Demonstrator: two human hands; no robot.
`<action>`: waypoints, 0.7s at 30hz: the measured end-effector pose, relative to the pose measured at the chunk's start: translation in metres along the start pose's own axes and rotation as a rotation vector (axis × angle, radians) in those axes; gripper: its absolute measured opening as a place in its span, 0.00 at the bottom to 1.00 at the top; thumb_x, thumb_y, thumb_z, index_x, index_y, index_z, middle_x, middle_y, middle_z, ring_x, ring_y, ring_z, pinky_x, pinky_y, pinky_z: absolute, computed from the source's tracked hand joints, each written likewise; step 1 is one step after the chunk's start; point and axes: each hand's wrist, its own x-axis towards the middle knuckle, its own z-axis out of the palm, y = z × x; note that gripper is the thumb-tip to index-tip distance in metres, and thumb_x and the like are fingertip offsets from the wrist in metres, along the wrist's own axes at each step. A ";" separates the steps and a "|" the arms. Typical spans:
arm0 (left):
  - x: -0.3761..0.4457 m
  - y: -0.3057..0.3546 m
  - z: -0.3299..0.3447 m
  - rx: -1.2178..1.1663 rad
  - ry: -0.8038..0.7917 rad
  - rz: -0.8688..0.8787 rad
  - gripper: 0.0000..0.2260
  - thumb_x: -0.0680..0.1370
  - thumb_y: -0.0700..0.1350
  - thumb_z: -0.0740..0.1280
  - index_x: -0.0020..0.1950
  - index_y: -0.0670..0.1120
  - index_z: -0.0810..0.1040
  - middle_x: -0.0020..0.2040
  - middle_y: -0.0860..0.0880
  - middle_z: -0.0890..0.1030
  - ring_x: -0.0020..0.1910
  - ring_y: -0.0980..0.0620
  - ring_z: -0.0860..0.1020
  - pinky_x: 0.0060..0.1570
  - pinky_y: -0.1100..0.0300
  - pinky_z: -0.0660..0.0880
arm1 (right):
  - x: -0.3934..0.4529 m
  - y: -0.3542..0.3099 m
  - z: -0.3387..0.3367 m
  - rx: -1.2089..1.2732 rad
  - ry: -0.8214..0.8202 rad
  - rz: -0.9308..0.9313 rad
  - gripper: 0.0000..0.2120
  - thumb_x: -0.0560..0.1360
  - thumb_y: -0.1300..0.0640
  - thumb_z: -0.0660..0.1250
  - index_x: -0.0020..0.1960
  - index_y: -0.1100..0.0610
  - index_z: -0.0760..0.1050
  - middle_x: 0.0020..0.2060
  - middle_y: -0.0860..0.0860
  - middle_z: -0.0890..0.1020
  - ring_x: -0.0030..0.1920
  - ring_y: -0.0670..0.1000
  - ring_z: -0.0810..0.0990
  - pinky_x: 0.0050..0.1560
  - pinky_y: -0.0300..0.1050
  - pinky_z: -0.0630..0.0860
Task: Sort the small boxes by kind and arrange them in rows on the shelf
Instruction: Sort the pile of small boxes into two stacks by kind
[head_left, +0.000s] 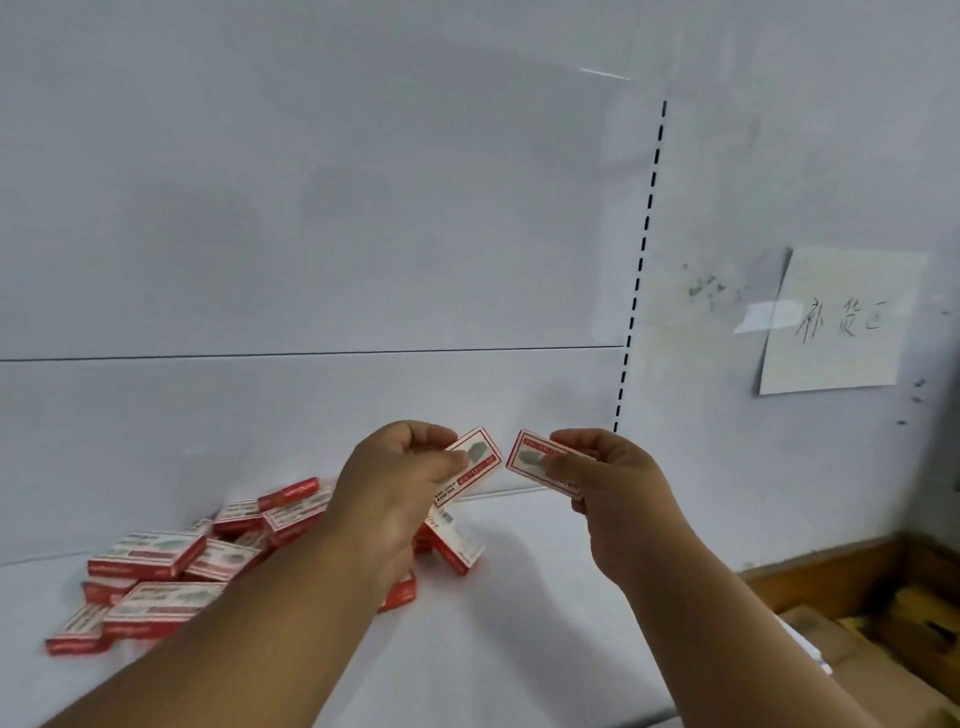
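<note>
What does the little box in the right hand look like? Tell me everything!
The box in the right hand is small, flat and rectangular, probably cardboard. Its white face has a red border and a grey picture in the middle; the print is too blurry to read. It is held up in the air above the white shelf, tilted, with its face toward the camera. The right hand pinches its right end between thumb and fingers. It nearly meets the left hand's box but stays apart.
</note>
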 end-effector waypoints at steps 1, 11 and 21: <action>0.004 -0.002 0.015 0.023 -0.006 0.001 0.08 0.72 0.37 0.74 0.48 0.49 0.82 0.42 0.47 0.86 0.37 0.48 0.83 0.37 0.55 0.78 | 0.010 0.000 -0.012 -0.025 -0.003 0.018 0.07 0.70 0.67 0.71 0.47 0.58 0.81 0.41 0.55 0.85 0.37 0.51 0.78 0.34 0.40 0.71; 0.051 -0.043 0.147 0.415 -0.019 0.018 0.12 0.74 0.34 0.65 0.48 0.52 0.75 0.46 0.49 0.83 0.39 0.49 0.85 0.31 0.58 0.79 | 0.109 0.019 -0.102 -0.345 -0.082 0.187 0.07 0.73 0.70 0.65 0.49 0.62 0.74 0.41 0.61 0.84 0.36 0.58 0.86 0.42 0.54 0.84; 0.079 -0.071 0.179 0.927 -0.004 0.003 0.08 0.71 0.40 0.66 0.48 0.50 0.79 0.48 0.49 0.83 0.47 0.48 0.82 0.48 0.54 0.79 | 0.155 0.046 -0.113 -1.190 -0.275 -0.077 0.09 0.73 0.51 0.69 0.44 0.57 0.76 0.41 0.52 0.82 0.41 0.53 0.79 0.36 0.41 0.72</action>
